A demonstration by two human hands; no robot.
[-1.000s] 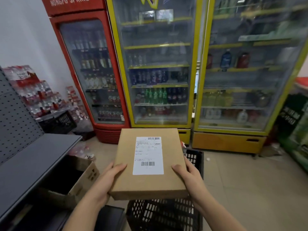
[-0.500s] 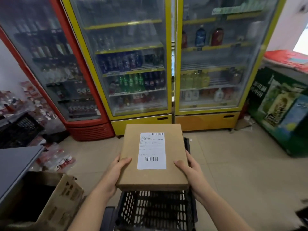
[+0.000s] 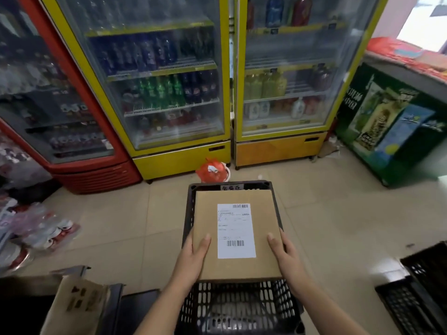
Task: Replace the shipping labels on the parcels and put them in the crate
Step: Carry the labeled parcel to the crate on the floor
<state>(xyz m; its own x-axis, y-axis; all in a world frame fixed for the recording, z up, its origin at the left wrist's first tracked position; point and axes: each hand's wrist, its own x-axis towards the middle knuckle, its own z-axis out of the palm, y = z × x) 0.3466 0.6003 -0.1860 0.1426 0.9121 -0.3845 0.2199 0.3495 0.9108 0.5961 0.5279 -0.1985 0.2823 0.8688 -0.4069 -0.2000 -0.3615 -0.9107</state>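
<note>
1. Holding the parcel [image 3: 266,213] flat and level, the person is gripping it at its near corners. This is keeping the broad face up and the white shipping label [image 3: 235,230] readable.
2. The left hand [image 3: 193,257] is clasping the near-left edge with its thumb lying on top. The right hand [image 3: 284,255] is doing the same on the near-right edge. The fingers underneath are hidden, so I am judging that they are carrying the weight from below.
3. The parcel is hanging directly over the mouth of the black crate [image 3: 238,308], which is standing on the floor [image 3: 338,226]. It is covering most of the opening, with the far rim showing just beyond it. Whether its far edge is already dipping below the rim cannot be told.
4. Since a label is sitting smooth on the parcel, the step in hand is probably the placing, not the relabelling.
5. The parcel is nearly as wide as the crate, so the square, two-handed hold is likely serving to line its edges up with the walls. A tilt could be catching a corner on the rim.
6. A red bag [image 3: 212,170] is lying on the floor just beyond the crate, clear of the lowering path.
</note>
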